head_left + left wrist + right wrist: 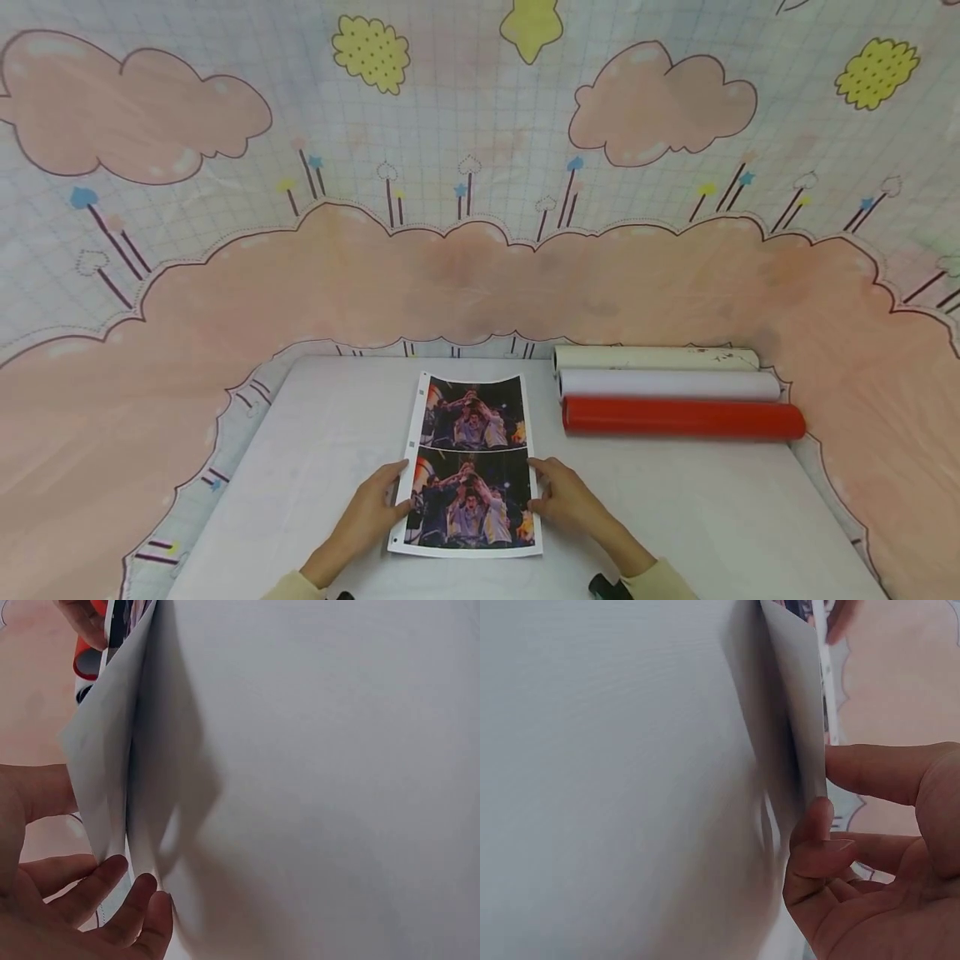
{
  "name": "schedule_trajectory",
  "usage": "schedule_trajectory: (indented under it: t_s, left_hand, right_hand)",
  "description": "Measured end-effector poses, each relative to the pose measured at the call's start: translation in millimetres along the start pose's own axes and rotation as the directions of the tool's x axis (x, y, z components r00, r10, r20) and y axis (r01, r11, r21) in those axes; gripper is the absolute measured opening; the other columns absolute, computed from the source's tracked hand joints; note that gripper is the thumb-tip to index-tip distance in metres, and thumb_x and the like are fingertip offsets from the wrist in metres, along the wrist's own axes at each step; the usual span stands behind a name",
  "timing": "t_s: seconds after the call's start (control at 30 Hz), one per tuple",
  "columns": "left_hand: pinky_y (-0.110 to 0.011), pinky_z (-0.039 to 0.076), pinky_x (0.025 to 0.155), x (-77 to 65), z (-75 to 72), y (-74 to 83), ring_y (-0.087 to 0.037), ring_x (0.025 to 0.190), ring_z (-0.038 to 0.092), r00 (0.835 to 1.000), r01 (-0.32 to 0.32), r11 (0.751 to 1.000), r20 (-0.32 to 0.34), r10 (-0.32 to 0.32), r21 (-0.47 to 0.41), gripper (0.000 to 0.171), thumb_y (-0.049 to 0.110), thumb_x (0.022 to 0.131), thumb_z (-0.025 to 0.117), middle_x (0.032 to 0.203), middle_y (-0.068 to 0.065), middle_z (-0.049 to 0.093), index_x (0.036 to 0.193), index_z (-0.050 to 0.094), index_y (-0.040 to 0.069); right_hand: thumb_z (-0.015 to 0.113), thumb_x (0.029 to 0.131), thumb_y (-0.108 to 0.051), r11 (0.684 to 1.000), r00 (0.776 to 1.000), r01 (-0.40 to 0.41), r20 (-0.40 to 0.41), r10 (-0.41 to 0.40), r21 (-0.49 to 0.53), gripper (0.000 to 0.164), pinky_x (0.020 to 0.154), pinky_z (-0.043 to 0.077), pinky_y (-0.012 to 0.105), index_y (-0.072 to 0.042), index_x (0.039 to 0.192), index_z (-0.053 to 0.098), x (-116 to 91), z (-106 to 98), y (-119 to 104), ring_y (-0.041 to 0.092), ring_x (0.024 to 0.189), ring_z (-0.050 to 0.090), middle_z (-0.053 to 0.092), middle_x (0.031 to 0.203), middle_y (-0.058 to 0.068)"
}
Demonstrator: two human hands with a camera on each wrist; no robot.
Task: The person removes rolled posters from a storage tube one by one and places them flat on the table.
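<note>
Patterned cloth (480,287) backs the white table (300,467) beneath a 2-picture sheet (472,483).

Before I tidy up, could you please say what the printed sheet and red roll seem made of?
Printed sheet: apparently paper, with a plain, matte white back; it is thin and bends softly. Red roll: possibly vinyl or coated paper, smooth and slightly satin; its even surface leaves the exact material open.

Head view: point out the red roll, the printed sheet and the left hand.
Red roll (684,418): head view, middle of side.
Printed sheet (471,463): head view, near centre.
Left hand (367,508): head view, back.
</note>
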State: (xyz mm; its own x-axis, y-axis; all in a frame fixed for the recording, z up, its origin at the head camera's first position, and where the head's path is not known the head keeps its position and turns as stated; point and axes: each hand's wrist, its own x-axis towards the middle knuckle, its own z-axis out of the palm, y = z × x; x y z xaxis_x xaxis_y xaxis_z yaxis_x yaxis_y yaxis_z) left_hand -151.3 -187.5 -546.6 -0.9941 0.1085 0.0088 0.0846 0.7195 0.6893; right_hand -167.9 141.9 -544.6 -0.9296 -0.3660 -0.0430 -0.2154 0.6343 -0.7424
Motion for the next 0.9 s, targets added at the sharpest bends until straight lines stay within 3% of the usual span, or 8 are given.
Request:
schedule_trajectory:
  t_s: [0.57,0.9]
  left_hand:
    - [-0.06,0.038,0.109,-1.5,-25.4,-19.3,-0.048,0.131,0.047,0.998,0.07,0.995,-0.001,-0.07,0.07,0.063,0.007,0.079,0.076,0.138,-0.029,0.054,0.136,0.051,-0.008]
    - [-0.063,0.036,0.108,-1.1,-44.4,-38.1,-0.052,0.132,0.042,0.993,0.116,0.985,0.008,-0.118,0.131,0.066,0.007,0.081,0.073,0.141,-0.033,0.048,0.139,0.045,-0.009]
  right_hand:
    - [0.08,0.077,-0.01,1.0,0.999,-0.017,0.031,0.016,0.02,0.068,0.059,0.044,0.02,0.006,0.137,0.051,22,23,-17,0.009,0.07,0.049,0.058,0.103,0.011]
    - [0.082,0.076,-0.012,1.0,0.999,-0.009,0.043,0.009,0.009,0.071,0.066,0.045,0.023,0.005,0.137,0.051,41,47,-34,0.011,0.075,0.047,0.06,0.107,0.012]
